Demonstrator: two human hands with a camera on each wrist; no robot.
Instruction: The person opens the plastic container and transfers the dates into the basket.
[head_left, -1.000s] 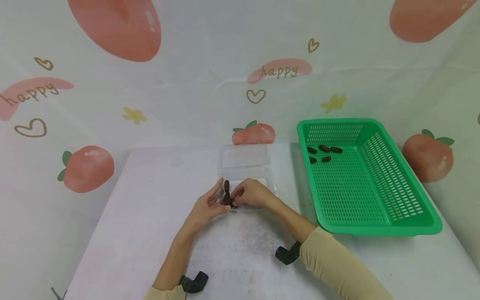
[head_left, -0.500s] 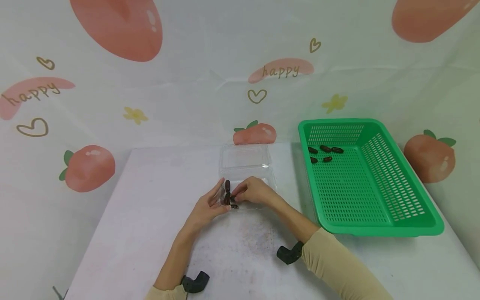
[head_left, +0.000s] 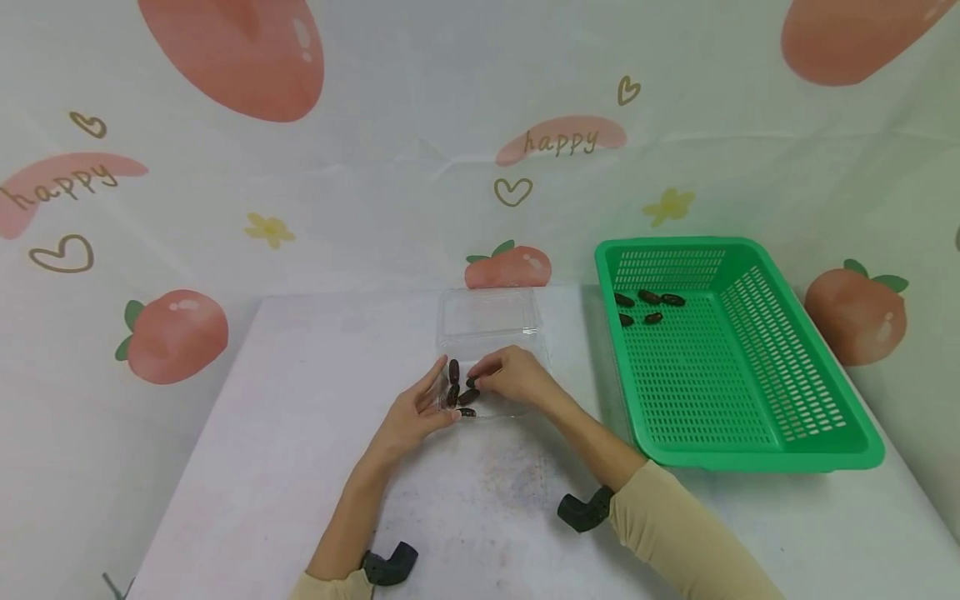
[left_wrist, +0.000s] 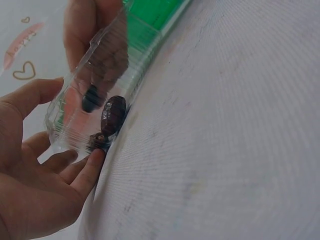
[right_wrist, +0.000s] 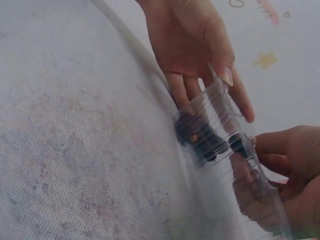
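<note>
At the left, the left hand [head_left: 408, 421] stands at the left end of the clear box [head_left: 501, 407], fingers spread along its outside. The left wrist view shows what the head view cannot: separate fingertips set against the ribbed plastic, with one long date [left_wrist: 113, 116] glossy behind the wall and a second partly covered by a finger. From above, the head view gives the layout instead: two dates in a line down the left side, another slanting beside them, and one at the near edge beside the thumb. The lid [head_left: 489, 313] lies back on the table [head_left: 345, 350], away from the person.

Next comes the right hand [head_left: 517, 379], over the box, pinching a dark date [head_left: 472, 382] between its fingertips. From above this date is mostly hidden; both wrist views show more of it through the plastic. In the right wrist view the other dates blur into one clump, and their number cannot be told there.

Farthest right, seen whole only in the head view, is the green basket [head_left: 708, 461], with five dates near its far left corner. The left wrist view catches just a patch of green.
</note>
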